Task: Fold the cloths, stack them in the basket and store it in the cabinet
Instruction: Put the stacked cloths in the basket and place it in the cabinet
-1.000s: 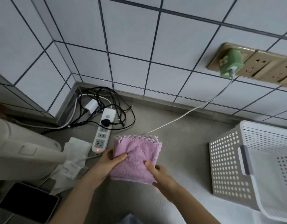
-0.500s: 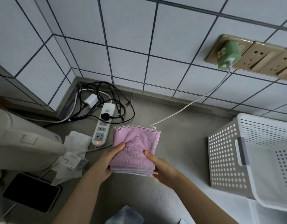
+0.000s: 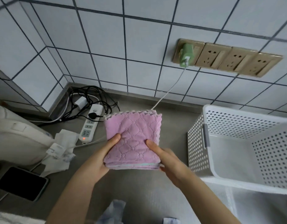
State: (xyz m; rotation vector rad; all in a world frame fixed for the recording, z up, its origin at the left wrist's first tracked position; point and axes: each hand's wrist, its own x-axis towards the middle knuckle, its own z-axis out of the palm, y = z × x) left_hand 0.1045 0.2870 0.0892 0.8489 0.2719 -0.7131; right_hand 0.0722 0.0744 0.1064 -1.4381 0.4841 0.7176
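Cloths (image 3: 133, 135) pinched by both hands; lower layers' colours mostly hidden.

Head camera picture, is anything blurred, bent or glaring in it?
Head view: the straight grout lines of the white tiled wall bow, which is wide-angle distortion; the right hand is slightly smeared by motion, while the folded pink quilted cloth stays fairly sharp; light is soft and even, with no harsh glare or hard shadows.
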